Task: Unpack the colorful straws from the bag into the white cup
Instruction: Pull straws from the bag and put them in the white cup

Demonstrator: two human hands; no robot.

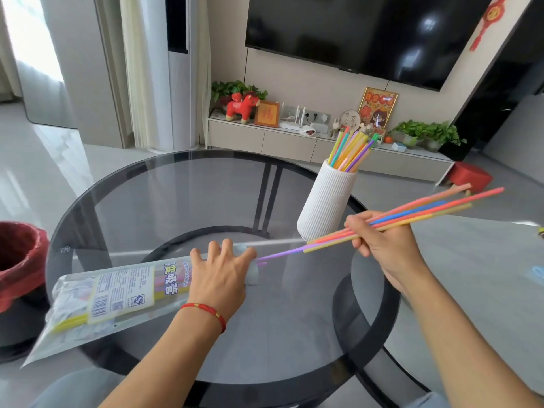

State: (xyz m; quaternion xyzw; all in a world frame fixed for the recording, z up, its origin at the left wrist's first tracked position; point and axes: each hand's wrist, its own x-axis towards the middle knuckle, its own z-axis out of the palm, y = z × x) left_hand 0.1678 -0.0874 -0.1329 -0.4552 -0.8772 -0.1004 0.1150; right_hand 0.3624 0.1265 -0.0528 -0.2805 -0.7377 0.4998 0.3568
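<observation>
Glass table (164, 187) edge lies under bag (112, 298); right hand (379, 245) grips straws (418, 214)

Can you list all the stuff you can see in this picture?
Glass table: one, dark round, centre.
White cup: one, ribbed, on table, right of centre.
Straws in cup: many, mixed colours.
Held straws: a small bunch, pink, blue, yellow, purple, right.
Straw bag: one, clear, on table's left edge.
Bin: one, red liner, far left.
Television: one, black, on wall.
Toy horse: one, red, on cabinet.
Left hand: pressing on bag's open end.
Right hand: gripping held straws.
</observation>
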